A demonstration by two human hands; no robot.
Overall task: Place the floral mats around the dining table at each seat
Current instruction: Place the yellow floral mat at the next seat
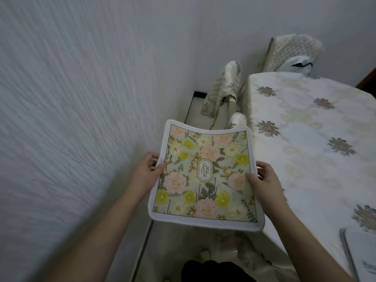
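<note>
I hold a floral mat (pixel 205 176) flat in the air with both hands; it has pink and yellow flowers, a white border and an oval "GARDEN" label in its middle. My left hand (pixel 147 169) grips its left edge, thumb on top. My right hand (pixel 263 180) grips its right edge. The mat hangs over the gap between the wall and the dining table (pixel 309 139), which fills the right side under a cream cloth with grey flower patches. Another mat (pixel 361 253) lies on the table's near right corner, partly cut off by the frame.
A textured white wall (pixel 71 119) runs close along the left. Two chairs with quilted cream covers stand ahead, one (pixel 223 88) beside the table's left edge, another (pixel 293 51) at its far end with a white bag on it. Pale floor shows below.
</note>
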